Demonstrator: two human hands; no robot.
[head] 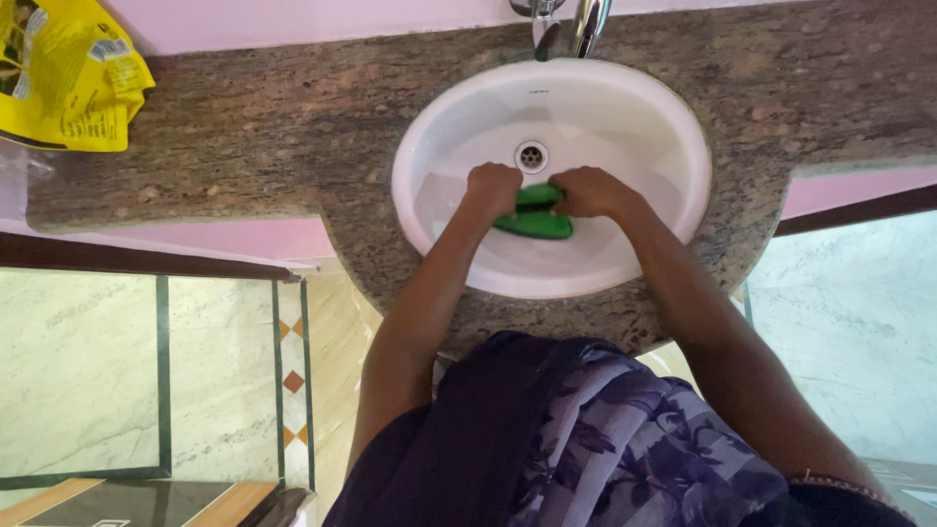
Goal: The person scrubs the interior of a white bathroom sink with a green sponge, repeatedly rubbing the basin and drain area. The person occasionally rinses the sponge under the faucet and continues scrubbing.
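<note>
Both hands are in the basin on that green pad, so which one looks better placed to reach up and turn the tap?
Probably the right hand. The tap stands slightly right of the drain, nearer that side. The left hand is fisted on the green pad. Both grips are closed on it, so it's close.

You have one package in sight: a yellow pouch [68,73] at the far left end of the speckled stone surface [273,127], well apart from the sink. It lies flat and crumpled, cut off by the picture's top and left edges, with dark printed panels and a green patch on its face. A small dark mark sits on the sink's [673,117] inner back wall, too small to make out.
</note>
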